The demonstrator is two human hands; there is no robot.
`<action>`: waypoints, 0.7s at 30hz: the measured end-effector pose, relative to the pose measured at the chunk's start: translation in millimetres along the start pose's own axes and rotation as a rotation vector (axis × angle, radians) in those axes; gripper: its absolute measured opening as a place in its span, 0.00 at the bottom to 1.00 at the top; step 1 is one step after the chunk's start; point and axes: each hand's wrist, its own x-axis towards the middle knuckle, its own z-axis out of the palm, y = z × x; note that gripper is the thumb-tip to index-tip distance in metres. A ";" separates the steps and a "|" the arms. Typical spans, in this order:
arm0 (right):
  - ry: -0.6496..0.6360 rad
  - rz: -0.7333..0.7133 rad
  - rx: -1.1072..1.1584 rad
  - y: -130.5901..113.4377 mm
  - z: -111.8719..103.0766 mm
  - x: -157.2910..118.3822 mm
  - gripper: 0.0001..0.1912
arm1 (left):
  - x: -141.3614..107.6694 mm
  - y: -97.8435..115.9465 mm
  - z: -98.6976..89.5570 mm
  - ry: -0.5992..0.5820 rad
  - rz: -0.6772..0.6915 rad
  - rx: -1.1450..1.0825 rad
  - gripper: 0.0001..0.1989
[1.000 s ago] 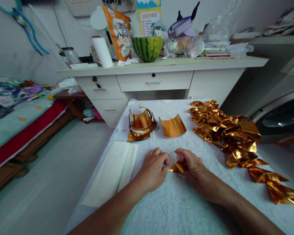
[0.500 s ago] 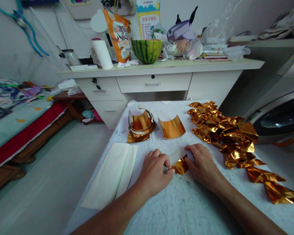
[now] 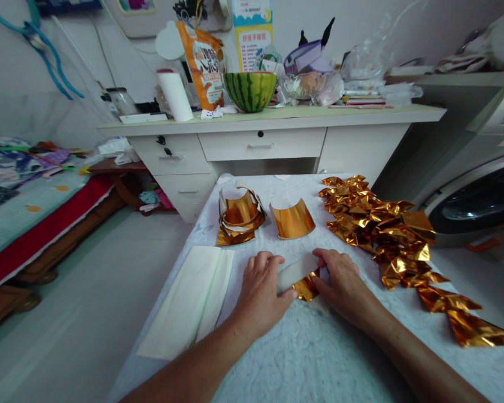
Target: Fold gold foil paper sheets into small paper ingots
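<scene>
A small sheet of gold foil paper (image 3: 306, 287), its pale back (image 3: 296, 272) folded partly over, lies on the cloth-covered table between my hands. My left hand (image 3: 260, 291) holds its left end, thumb at the near edge and forefinger at the far side. At the right end, my right hand (image 3: 340, 280) grips the paper between thumb and fingers. Beyond them stands a curved gold sheet (image 3: 294, 220), with a curled stack of gold sheets (image 3: 240, 215) to its left. Many folded gold foil pieces (image 3: 380, 229) are heaped to the right.
Pale flat paper sheets (image 3: 180, 302) lie along the table's left side. A white desk (image 3: 260, 143) stands behind, bearing a cut watermelon (image 3: 251, 89), an orange pouch (image 3: 204, 67) and a white roll (image 3: 175, 95). A front-loading washing machine (image 3: 479, 184) is at right, a bed (image 3: 33, 207) at left.
My left forefinger has lifted and straightened away from the thumb, showing more of the paper's pale left end. My right hand stays at the right end. The view has shifted slightly.
</scene>
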 end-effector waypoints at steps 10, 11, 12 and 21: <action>-0.001 -0.034 0.030 -3.6 -9.5 -1.6 0.06 | 1.3 1.8 -5.1 -0.046 0.004 0.009 0.21; 0.000 -0.032 0.060 -3.8 -11.5 -2.1 0.05 | 1.4 1.9 -5.5 -0.048 0.007 0.004 0.20; -0.004 -0.028 0.090 -3.8 -13.7 -2.5 0.05 | 1.5 2.0 -5.6 -0.050 0.009 -0.001 0.19; -0.196 -0.023 0.514 11.7 -20.9 -1.4 0.05 | 2.9 7.2 -6.7 -0.075 -0.024 -0.148 0.11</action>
